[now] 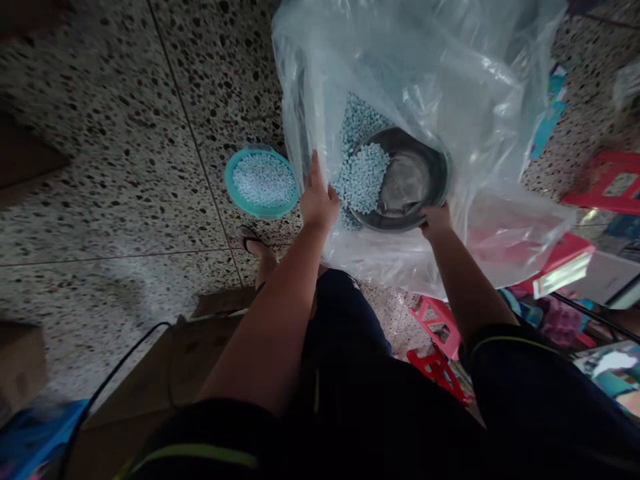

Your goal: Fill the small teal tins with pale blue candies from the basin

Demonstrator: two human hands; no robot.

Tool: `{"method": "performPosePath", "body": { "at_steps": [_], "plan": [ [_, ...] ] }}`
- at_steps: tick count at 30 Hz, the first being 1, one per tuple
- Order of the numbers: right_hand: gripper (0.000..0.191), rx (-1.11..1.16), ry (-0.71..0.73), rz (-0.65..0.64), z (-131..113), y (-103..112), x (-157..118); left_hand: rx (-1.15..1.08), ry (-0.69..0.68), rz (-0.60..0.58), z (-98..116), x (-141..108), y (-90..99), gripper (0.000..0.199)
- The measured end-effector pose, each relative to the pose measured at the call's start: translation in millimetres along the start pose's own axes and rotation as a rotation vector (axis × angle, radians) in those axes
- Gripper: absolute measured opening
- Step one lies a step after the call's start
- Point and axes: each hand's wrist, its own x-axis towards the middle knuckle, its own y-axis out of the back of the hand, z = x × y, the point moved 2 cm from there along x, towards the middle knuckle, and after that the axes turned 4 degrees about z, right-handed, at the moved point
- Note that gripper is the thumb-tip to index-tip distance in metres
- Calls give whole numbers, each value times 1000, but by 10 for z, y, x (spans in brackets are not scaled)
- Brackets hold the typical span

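Observation:
A large clear plastic bag (480, 87) lies spread in front of me, with pale blue pellets (361, 115) inside it. Within its mouth, a grey metal basin (440, 177) is tilted, and a heap of pellets lies at its left side. My right hand (436, 220) grips the basin's near right rim, its fingertips partly hidden. At the bag's left edge, my left hand (320, 203) holds the plastic, index finger stretched forward and thumb toward the pellets. Just left of that hand, a turquoise basket (231, 185) full of paler pellets sits on the floor.
Speckled tile floor (125, 167) extends to the left. Cardboard (150, 380) lies near my left arm, with a black cable (120, 363) over it. Red plastic stools (607, 180) and assorted goods crowd the right. My sandalled foot (255, 243) is beside the basket.

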Motion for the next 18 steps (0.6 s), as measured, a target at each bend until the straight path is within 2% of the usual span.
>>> {"method": "performPosePath", "body": {
  "at_steps": [5,8,10,14,16,18],
  "plan": [
    [39,292,-105,139,163,253,-475,-6,-12,9,-12,14,0,83],
    [39,466,-100,170,305,363,-737,-12,-49,18,-66,29,-26,81],
    [37,517,-77,145,378,447,-864,-25,-97,13,-119,49,-68,82],
    [35,545,-50,4,446,615,-1118,-83,-187,21,-233,110,-154,85],
    [36,541,-53,-30,466,688,-1303,-126,-223,72,-251,123,-116,86],
    [34,506,-41,-29,497,749,-1525,-195,-268,120,-219,93,26,86]
  ]
}}
